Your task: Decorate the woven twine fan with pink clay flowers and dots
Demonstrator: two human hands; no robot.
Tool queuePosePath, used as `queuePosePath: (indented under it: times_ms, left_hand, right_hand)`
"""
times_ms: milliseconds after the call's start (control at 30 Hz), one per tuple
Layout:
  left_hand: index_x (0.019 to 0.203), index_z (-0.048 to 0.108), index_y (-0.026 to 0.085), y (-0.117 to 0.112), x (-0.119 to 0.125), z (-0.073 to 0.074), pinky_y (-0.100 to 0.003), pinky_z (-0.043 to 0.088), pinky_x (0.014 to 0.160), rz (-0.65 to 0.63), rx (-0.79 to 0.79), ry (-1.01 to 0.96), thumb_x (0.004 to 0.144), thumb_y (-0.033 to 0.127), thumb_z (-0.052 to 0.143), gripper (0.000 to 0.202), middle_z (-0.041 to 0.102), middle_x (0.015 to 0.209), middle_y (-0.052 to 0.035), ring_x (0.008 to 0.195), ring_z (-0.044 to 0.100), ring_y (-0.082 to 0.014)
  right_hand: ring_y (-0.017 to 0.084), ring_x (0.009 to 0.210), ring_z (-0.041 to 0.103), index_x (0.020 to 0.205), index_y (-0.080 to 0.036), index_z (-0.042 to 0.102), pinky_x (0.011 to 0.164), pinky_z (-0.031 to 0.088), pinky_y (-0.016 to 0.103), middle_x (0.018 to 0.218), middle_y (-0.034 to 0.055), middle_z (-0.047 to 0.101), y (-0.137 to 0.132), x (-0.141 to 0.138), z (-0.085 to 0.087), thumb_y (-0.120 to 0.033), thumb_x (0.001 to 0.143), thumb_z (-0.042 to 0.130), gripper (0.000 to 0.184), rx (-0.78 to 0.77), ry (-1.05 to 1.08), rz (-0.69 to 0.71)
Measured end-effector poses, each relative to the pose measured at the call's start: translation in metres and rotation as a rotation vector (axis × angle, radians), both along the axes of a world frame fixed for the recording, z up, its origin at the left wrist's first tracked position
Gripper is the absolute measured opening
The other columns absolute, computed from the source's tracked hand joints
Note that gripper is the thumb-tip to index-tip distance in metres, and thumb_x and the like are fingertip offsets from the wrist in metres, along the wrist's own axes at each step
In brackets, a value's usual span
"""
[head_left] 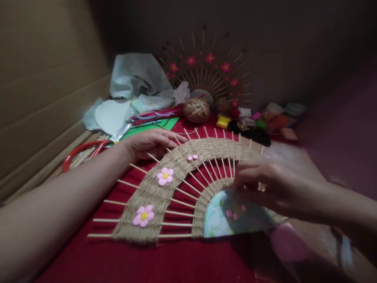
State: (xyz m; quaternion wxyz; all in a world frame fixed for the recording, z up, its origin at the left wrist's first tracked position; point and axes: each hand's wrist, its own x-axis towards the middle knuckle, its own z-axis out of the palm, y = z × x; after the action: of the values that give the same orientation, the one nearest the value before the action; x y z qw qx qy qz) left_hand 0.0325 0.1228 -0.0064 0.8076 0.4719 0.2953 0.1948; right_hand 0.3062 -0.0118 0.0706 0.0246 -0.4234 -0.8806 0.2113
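Observation:
A woven fan (173,196) of tan twine on thin wooden sticks lies on the red cloth. Its band carries two pink clay flowers with yellow centres, a lower flower (143,215) and an upper flower (165,177). Farther up sit two loose-looking pink petals (193,158). My left hand (154,142) rests at the fan's upper left edge, fingers stretched out among the stick ends. Over the fan's right part hovers my right hand (262,179), slightly blurred, fingers curled together; what they pinch is hidden. Below it, several small pink pieces (232,214) lie on the light-blue fabric centre (216,220).
A second fan with bright pink flowers (210,58) stands against the back wall. Before it lie a twine ball (196,110), grey cloth (138,74), and a yellow clay packet (223,122). Red-handled scissors (84,151) lie left. A pink lump (288,241) sits at lower right.

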Motion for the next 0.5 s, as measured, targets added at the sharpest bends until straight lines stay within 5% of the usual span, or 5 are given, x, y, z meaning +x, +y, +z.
queuePosePath:
  times_ms: [100,267,500]
  left_hand:
    - [0.110,0.061,0.008,0.001,-0.001,0.000,-0.027,0.054,0.070,0.010,0.004,0.024,0.075,0.002,0.056,0.036,0.070,0.096,-0.0144,0.080,0.068,-0.0202]
    - [0.110,0.062,0.009,0.001,-0.001,-0.001,-0.027,0.054,0.072,0.015,-0.001,0.027,0.074,0.003,0.057,0.037,0.070,0.095,-0.0138,0.081,0.068,-0.0203]
    - [0.108,0.061,0.008,-0.002,0.002,0.002,-0.025,0.054,0.066,0.017,-0.014,0.007,0.074,0.000,0.055,0.035,0.071,0.087,-0.0124,0.073,0.068,-0.0174]
  right_hand:
    - [0.010,0.063,0.053,0.078,-0.021,0.063,0.053,0.038,0.023,0.074,-0.0006,0.059,-0.013,0.009,-0.008,-0.027,0.086,0.053,0.014,-0.101,-0.030,0.021]
    - [0.011,0.062,0.050,0.076,-0.019,0.060,0.054,0.036,0.025,0.075,0.0023,0.055,-0.021,0.011,-0.029,-0.022,0.090,0.045,0.021,-0.015,-0.017,0.012]
    - [0.009,0.058,0.052,0.073,-0.018,0.064,0.053,0.039,0.022,0.067,-0.0001,0.061,0.006,-0.002,-0.010,-0.009,0.077,0.057,0.012,0.058,0.057,-0.127]
